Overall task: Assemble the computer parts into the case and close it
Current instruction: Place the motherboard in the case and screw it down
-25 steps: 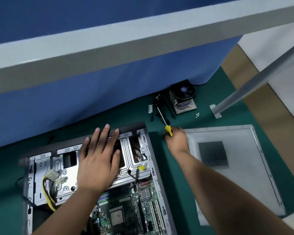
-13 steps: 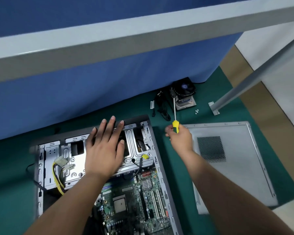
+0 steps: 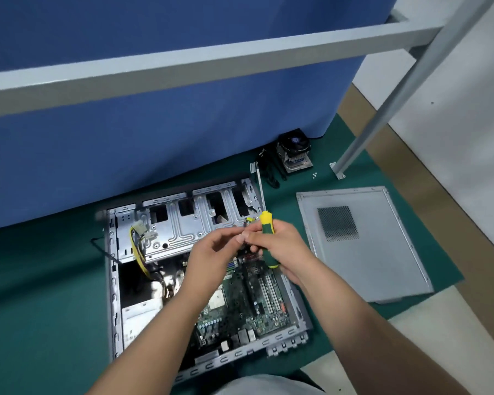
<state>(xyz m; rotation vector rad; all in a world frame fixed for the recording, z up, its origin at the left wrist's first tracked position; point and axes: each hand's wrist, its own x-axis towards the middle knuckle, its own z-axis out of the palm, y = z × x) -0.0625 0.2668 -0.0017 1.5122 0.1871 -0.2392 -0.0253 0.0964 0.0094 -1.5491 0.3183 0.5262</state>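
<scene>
Seen from the head camera, the open computer case (image 3: pixel 113 280) lies flat on a green mat (image 3: pixel 40 295), its far edge close to a blue panel (image 3: pixel 154 138) and its near edge close to the person's lap. Inside it, the circuit board (image 3: pixel 254 303) fills the right half and a metal drive cage (image 3: pixel 180 226) spans the far end, with yellow cables (image 3: pixel 137 252) at the left. The side cover (image 3: pixel 365 246) lies flat on the mat just right of the case, a strip of bare mat between them. Far beyond, a cooling fan (image 3: pixel 294 155) sits against the panel, with small white screws (image 3: pixel 314 175) beside it and a grey post foot (image 3: pixel 337 171) to the right.

Both hands meet above the case's far right part. The right hand (image 3: pixel 285 249) has its fingers curled round a screwdriver (image 3: pixel 267 240) with a green and yellow handle, shaft pointing away. The left hand (image 3: pixel 214 258) brings its thumb and fingertips together at the right hand's fingertips; whether it holds anything there I cannot tell.

Half a second earlier the left hand lay flat on the drive cage and the right hand held the screwdriver over the mat between case and cover.
</scene>
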